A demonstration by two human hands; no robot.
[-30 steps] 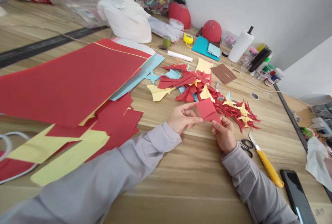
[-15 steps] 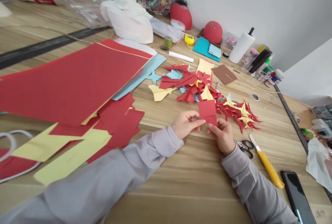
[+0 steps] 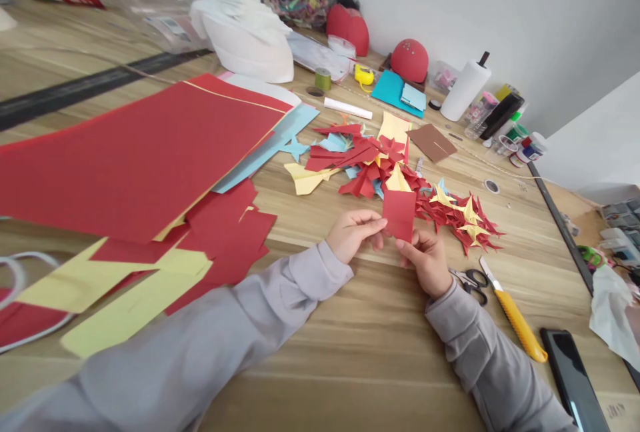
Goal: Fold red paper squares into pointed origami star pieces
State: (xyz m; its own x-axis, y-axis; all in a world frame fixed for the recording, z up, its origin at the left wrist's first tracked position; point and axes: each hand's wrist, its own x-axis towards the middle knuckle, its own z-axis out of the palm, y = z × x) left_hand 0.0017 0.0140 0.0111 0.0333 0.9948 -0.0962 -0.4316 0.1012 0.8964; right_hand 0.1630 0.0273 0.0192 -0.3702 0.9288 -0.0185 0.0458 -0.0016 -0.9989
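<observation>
A small red piece of paper (image 3: 399, 214) is held up over the wooden table. My left hand (image 3: 354, 235) pinches its left edge between thumb and fingers. At its lower right corner, my right hand (image 3: 425, 261) grips it the same way. Just beyond the paper lies a heap of folded red, yellow and blue paper shapes (image 3: 367, 159). Red and yellow pointed paper stars (image 3: 463, 219) are piled to the right of it. Scissors (image 3: 471, 283) with dark handles rest beside my right wrist, partly hidden by it.
A yellow utility knife (image 3: 520, 325) with its blade out and a black phone (image 3: 575, 379) lie at the right. Large red sheets (image 3: 140, 159) and cut red and yellow strips (image 3: 135, 305) cover the left. Tape measure (image 3: 363, 75) and bottles (image 3: 467, 91) stand behind.
The red paper showed a crease or flap across its lower part before; its face now looks plain. My left hand's grip has moved slightly up along its left edge.
</observation>
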